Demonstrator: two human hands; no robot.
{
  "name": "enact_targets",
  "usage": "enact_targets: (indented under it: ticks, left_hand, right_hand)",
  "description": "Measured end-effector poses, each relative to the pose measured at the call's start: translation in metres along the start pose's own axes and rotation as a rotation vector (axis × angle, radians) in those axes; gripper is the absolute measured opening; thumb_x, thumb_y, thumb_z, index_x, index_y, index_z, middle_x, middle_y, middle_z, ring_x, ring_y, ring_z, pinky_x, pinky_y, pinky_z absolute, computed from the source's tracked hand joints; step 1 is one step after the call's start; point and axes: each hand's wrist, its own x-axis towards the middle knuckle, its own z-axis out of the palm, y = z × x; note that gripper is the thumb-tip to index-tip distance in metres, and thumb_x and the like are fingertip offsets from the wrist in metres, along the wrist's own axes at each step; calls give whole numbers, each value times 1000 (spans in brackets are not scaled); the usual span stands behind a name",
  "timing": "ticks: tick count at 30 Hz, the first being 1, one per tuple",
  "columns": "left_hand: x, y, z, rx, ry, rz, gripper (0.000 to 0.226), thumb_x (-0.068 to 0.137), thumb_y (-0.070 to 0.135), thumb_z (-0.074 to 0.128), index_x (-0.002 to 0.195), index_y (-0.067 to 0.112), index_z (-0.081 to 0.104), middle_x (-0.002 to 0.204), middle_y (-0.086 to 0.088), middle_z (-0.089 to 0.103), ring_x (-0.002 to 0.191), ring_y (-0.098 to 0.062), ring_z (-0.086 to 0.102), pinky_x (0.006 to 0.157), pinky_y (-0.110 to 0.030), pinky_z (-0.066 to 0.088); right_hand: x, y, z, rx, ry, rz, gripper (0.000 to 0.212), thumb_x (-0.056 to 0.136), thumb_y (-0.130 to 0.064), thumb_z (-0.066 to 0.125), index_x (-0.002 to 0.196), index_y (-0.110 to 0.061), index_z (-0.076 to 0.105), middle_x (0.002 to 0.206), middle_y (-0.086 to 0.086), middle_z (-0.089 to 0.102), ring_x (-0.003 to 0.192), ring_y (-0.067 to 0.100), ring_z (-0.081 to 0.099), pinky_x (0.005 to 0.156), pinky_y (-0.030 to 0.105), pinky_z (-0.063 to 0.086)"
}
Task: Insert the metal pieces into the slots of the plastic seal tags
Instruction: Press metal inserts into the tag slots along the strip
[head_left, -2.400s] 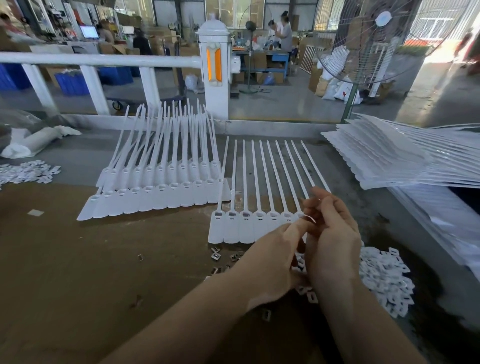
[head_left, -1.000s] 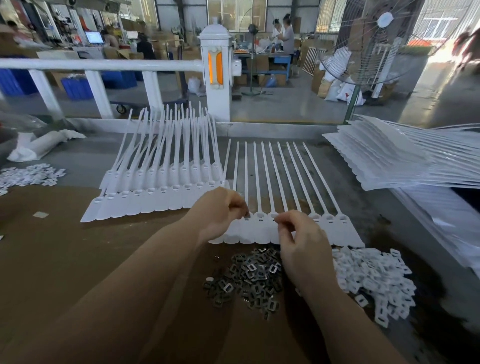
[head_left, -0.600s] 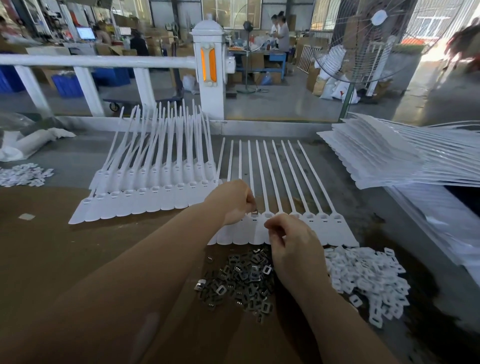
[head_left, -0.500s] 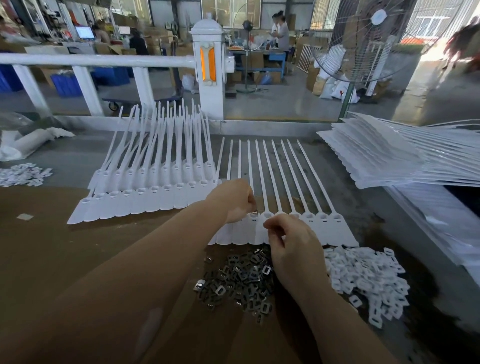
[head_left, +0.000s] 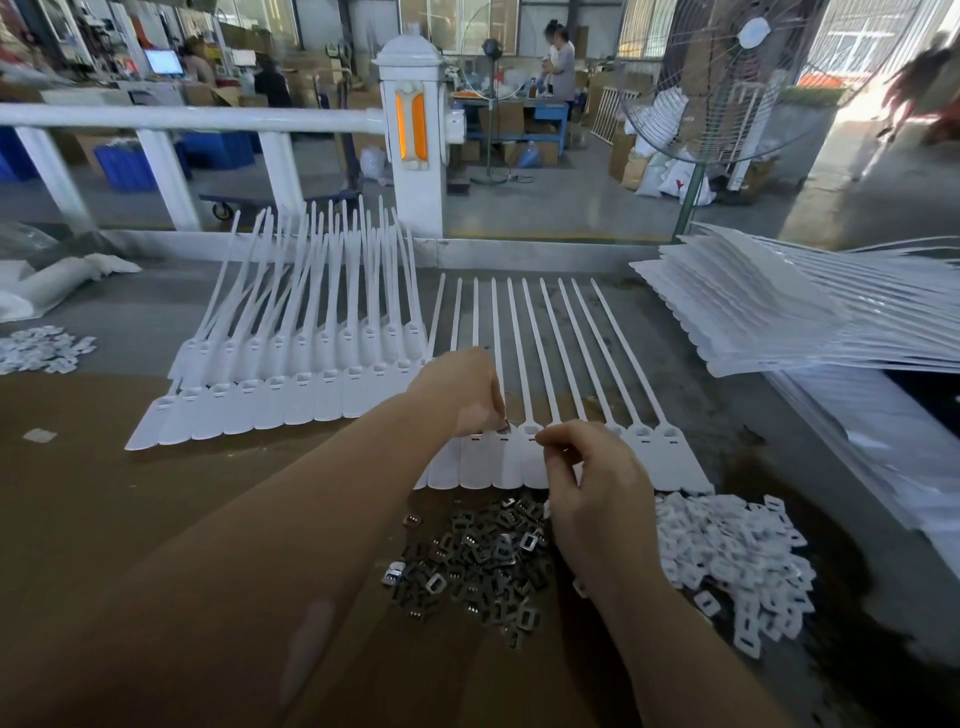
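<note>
On the brown bench a joined strip of white plastic seal tags lies flat, heads toward the person and long tails pointing at the far edge, so every slot faces up within easy reach. The left hand has its fingers curled down over the head of one tag near the strip's left end; its grip appears closed on a small metal piece at a slot, though the piece is largely hidden, so I cannot be sure. The right hand hovers just beside it, thumb and forefinger pinched together over the next slot, probably on another insert, too small to confirm.

The loose heap of small dark metal pieces sits at the near edge directly below the strip, touching the right wrist, which keeps each pick short. Just right of it lies a pile of small white plastic clips.

Left of the working strip, overlapping rows of white seal tags fan toward the far edge, seemingly set aside as finished. A tall stack of untouched white tag strips waits at the far right corner.

Most slots right of the hands look empty, so this strip seems early in filling.
</note>
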Motion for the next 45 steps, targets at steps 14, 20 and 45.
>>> enact_targets:
  ticks: [14,20,45]
  left_hand:
    - [-10,-25,6,-218,84,40,17,88,7,63,99,14,74,94,1,70,87,-13,62,82,-23,46]
    - [-13,-21,16,-114,73,59,35,95,1,46,105,23,72,119,-1,64,107,-18,58,93,-26,45]
    - [-36,-62,32,-281,461,-299,30,96,19,46,125,16,53,119,-7,58,92,-20,57,76,-27,42]
  right_hand:
    - [1,-1,-2,4,9,17,14,84,2,60,89,-8,68,82,-7,58,78,10,52,71,11,35]
    - [1,-1,-3,14,-1,25,15,84,1,59,89,-10,68,82,-10,57,79,9,52,71,12,36]
    - [-5,0,-1,-214,-10,26,16,84,-3,62,93,-15,69,88,-4,66,86,16,59,81,29,29]
